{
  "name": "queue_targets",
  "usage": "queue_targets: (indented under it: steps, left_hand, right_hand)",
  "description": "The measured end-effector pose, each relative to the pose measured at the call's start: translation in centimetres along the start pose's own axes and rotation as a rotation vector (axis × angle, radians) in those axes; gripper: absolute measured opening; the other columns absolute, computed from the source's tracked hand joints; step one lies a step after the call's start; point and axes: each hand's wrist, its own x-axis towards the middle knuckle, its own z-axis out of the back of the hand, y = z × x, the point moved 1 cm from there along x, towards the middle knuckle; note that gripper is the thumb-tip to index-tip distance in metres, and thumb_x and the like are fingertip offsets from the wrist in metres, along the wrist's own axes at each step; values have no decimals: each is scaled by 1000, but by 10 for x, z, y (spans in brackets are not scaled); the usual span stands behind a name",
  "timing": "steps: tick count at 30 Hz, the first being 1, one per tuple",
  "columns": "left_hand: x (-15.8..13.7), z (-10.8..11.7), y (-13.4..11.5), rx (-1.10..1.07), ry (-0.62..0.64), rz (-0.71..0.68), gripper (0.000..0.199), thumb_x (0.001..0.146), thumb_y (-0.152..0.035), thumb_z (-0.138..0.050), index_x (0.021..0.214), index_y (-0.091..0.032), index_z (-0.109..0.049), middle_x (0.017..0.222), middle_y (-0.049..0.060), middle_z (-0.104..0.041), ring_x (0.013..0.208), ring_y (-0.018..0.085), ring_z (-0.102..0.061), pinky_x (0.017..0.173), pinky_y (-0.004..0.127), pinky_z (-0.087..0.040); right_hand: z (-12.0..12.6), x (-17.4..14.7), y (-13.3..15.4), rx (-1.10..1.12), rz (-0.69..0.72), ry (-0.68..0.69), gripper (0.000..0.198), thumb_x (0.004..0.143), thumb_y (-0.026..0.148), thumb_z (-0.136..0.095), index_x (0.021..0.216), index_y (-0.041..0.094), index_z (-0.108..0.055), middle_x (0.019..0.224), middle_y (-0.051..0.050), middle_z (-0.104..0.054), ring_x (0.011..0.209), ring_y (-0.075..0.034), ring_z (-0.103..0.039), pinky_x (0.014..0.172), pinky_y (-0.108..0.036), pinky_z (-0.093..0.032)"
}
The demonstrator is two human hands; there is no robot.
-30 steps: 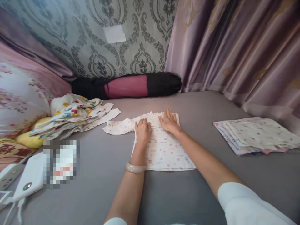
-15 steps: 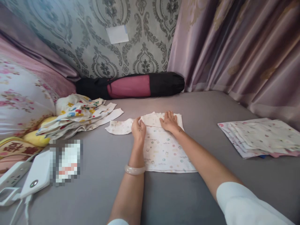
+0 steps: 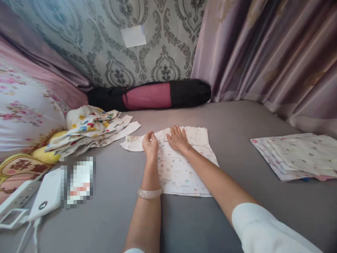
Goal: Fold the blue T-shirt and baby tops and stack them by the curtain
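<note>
A small white long-sleeved shirt (image 3: 181, 172) with a pastel print lies spread in front of me on the grey sheet. One sleeve is folded across its upper part, and the other sleeve (image 3: 133, 143) sticks out to the left. At the base of that left sleeve, my left hand (image 3: 150, 144) has its fingers curled closed on the cloth; its fingertips are partly hidden. My right hand (image 3: 178, 138) rests flat and open on the folded sleeve, fingers stretched out.
A crumpled heap of printed clothes (image 3: 91, 128) lies at the left by a floral pillow (image 3: 23, 105). Nearer are a white power bank (image 3: 47, 196) and a power strip (image 3: 19, 196). Folded clothes (image 3: 295, 154) are stacked at the right. A black and pink roll bag (image 3: 147, 95) lies along the wall.
My right hand has slid left along the folded sleeve, closer to my left hand. My left hand has moved slightly left at the sleeve base. The view has shifted a little.
</note>
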Motion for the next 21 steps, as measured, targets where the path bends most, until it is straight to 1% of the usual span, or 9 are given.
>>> queue_targets:
  steps: [5,8,10,14,18,21]
  left_hand:
    - [3,7,1,-80,-11,-4,24,81,-26,-50,96,-15,-65,100,12,-70,97,22,-66,92,36,-48]
    - [5,12,-3,-147,-49,29,21,79,-24,-50,93,-15,-64,95,10,-70,92,19,-66,90,35,-48]
    - [6,16,-5,-180,-85,65,21,78,-23,-50,92,-15,-64,92,9,-69,89,18,-66,89,34,-49]
    - [11,24,-8,-213,-139,96,19,76,-21,-51,89,-14,-62,90,8,-68,88,18,-65,88,33,-49]
    - [20,37,-5,-204,-203,143,21,77,-21,-46,91,-15,-61,87,6,-67,87,18,-66,85,33,-50]
    - [26,47,-2,-106,-295,126,22,76,-21,-45,89,-15,-61,84,6,-67,86,18,-66,86,33,-51]
  right_hand:
    - [0,2,-2,-16,-2,12,66,98,45,-15,151,8,-25,159,-10,-18,147,-23,-8,117,-48,-2]
    - [3,2,1,-9,-14,39,65,98,45,-17,151,9,-26,159,-11,-17,147,-24,-9,117,-49,-3]
    - [5,1,7,-4,-2,10,64,98,43,-19,151,7,-26,159,-12,-17,147,-24,-9,117,-49,-2]
    - [4,-2,24,16,79,-52,63,99,41,-20,149,4,-28,158,-13,-19,147,-23,-10,118,-45,1]
    - [-6,-4,33,41,116,-43,64,98,42,-21,148,3,-29,157,-14,-24,146,-23,-14,118,-43,-3]
    - [-12,-4,33,33,121,-57,63,98,41,-22,148,3,-31,156,-14,-27,146,-23,-15,118,-42,-5]
